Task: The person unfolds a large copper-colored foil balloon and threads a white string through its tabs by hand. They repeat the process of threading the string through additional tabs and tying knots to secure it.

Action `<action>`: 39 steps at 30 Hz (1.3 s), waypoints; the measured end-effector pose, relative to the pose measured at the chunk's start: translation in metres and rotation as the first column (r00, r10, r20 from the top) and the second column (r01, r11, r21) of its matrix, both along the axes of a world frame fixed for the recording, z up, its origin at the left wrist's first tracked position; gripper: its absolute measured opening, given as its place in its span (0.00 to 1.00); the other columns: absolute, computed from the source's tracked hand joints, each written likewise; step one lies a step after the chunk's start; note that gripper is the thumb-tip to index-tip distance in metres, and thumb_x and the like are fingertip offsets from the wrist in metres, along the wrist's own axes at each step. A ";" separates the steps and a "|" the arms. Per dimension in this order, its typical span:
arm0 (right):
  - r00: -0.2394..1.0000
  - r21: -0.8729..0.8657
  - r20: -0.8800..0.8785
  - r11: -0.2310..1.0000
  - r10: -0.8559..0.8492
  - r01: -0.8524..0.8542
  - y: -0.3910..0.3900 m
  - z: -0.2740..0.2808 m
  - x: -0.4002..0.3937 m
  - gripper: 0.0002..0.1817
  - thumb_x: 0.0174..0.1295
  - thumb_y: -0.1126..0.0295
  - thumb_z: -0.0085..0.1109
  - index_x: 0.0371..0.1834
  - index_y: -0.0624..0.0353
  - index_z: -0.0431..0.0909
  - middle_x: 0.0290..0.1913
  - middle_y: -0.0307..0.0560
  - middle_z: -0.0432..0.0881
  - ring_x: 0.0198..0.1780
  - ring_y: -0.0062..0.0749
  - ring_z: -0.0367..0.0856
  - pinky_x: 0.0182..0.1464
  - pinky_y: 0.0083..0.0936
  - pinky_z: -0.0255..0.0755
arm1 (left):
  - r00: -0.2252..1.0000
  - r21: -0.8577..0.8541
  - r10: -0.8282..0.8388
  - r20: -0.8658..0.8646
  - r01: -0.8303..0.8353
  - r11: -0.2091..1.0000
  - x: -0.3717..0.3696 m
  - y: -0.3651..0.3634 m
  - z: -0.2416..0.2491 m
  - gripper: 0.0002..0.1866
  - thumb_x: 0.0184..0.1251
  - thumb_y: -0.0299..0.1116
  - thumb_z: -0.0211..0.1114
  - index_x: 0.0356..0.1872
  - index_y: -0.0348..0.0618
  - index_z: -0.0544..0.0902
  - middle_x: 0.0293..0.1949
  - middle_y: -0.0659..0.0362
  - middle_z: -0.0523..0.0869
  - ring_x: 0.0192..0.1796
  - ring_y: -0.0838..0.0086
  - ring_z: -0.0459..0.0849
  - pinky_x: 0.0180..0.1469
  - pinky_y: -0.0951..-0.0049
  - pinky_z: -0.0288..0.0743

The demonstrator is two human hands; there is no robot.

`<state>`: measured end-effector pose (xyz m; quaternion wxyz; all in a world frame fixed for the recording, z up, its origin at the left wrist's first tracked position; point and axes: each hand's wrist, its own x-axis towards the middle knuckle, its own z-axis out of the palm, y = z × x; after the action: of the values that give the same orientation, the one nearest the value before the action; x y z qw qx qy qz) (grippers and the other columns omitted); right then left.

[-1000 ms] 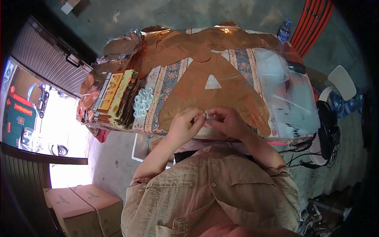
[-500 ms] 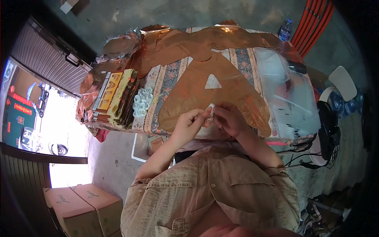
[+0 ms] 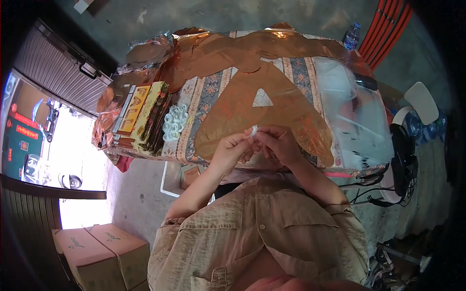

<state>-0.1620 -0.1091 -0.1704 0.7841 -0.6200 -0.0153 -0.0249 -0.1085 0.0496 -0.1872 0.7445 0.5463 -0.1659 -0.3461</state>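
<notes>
With our hands at the middle of the dial and twelve pointing away from the body, we find two cartons (image 3: 99,252) on the floor near eight o'clock. Further up the left edge, at about ten, we see a shutter (image 3: 60,60) with a handle.

On the table's left end, between nine and ten, we have a row of packs (image 3: 151,116), and just right of them a heap of white rings (image 3: 175,121). A white tub (image 3: 171,178) shows below the table edge at eight.

Our left hand (image 3: 229,153) comes in from seven, its thumb and forefinger pinched together on a small white ring (image 3: 253,130), the other fingers curled in. The ring lies at the fingertips, towards one to two o'clock from the left hand and ten o'clock from the right, upright in the narrow space where the two meet. Our right hand (image 3: 279,146) comes in from five, thumb and forefinger closed on the same ring, its remaining fingers loosely bent.

Beneath and beyond both hands we see a copper foil letter A (image 3: 233,111) lying flat, its triangular hole at twelve; more foil (image 3: 218,56) spreads behind it. Between two and three lie clear bags (image 3: 357,116). A bottle (image 3: 351,38) stands on the far corner between one and two, with red pipes (image 3: 388,34) just past it. Furthest right, between two and three, is a white chair (image 3: 421,103).
</notes>
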 end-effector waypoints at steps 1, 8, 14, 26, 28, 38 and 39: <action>1.000 -0.001 0.001 1.000 0.001 -0.001 0.000 -0.003 0.001 0.10 0.61 0.72 0.51 0.41 0.64 0.78 0.21 0.35 0.76 0.16 0.11 0.68 0.16 0.11 0.61 | 1.000 -0.001 0.001 0.001 -0.001 1.000 0.001 0.000 0.000 0.10 0.66 0.33 0.53 0.33 0.38 0.78 0.24 0.62 0.80 0.19 0.86 0.70 0.20 0.87 0.60; 0.999 0.107 -0.040 0.994 0.034 -0.030 0.001 -0.007 -0.003 0.09 0.62 0.73 0.49 0.40 0.64 0.77 0.23 0.37 0.77 0.16 0.13 0.70 0.16 0.11 0.61 | 0.955 0.070 0.208 0.212 -0.227 0.971 -0.003 -0.001 0.010 0.04 0.58 0.21 0.59 0.35 0.34 0.78 0.30 0.57 0.80 0.20 0.83 0.73 0.21 0.85 0.67; 0.976 0.185 -0.161 0.976 0.148 -0.118 -0.002 -0.017 -0.001 0.12 0.63 0.67 0.46 0.38 0.63 0.77 0.25 0.41 0.78 0.18 0.21 0.73 0.17 0.14 0.60 | 0.799 -0.028 0.198 0.568 -0.222 0.975 -0.002 0.000 0.009 0.14 0.53 0.14 0.59 0.42 0.34 0.77 0.42 0.55 0.76 0.30 0.79 0.79 0.24 0.84 0.71; 0.956 0.459 -0.243 0.888 0.166 -0.037 0.006 -0.007 0.013 0.12 0.62 0.67 0.44 0.42 0.63 0.72 0.38 0.48 0.79 0.21 0.26 0.74 0.26 0.21 0.70 | 0.441 0.072 0.295 0.848 -0.646 0.760 0.015 0.040 0.005 0.06 0.48 0.27 0.68 0.28 0.41 0.81 0.27 0.59 0.81 0.29 0.74 0.79 0.30 0.78 0.71; 0.969 0.425 -0.208 0.904 0.131 -0.031 0.004 -0.012 0.011 0.12 0.62 0.68 0.44 0.43 0.63 0.71 0.40 0.48 0.79 0.22 0.25 0.74 0.27 0.21 0.70 | 0.385 0.151 0.269 0.882 -0.775 0.614 0.036 0.064 0.014 0.06 0.50 0.30 0.67 0.28 0.40 0.81 0.26 0.57 0.81 0.27 0.73 0.78 0.30 0.76 0.71; 0.989 0.116 -0.123 0.991 0.077 -0.063 -0.004 -0.025 -0.001 0.08 0.62 0.73 0.43 0.39 0.63 0.73 0.32 0.42 0.78 0.24 0.17 0.72 0.27 0.14 0.68 | 0.331 0.397 -0.288 0.898 -0.893 0.212 0.061 0.122 0.012 0.09 0.53 0.31 0.60 0.36 0.45 0.78 0.38 0.56 0.77 0.30 0.59 0.79 0.32 0.63 0.73; 0.990 0.095 -0.134 0.995 0.039 -0.026 -0.004 -0.022 -0.003 0.08 0.62 0.72 0.44 0.37 0.63 0.73 0.30 0.41 0.78 0.23 0.16 0.72 0.25 0.12 0.67 | 0.267 0.314 -0.205 0.942 -0.914 0.255 0.056 0.126 0.015 0.11 0.53 0.30 0.60 0.39 0.44 0.78 0.40 0.56 0.77 0.32 0.58 0.79 0.34 0.63 0.74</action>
<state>-0.1647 -0.1130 -0.1928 0.8117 -0.5826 0.0291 0.0294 -0.0522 0.1757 -0.1724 0.1668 0.9511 -0.1423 0.2173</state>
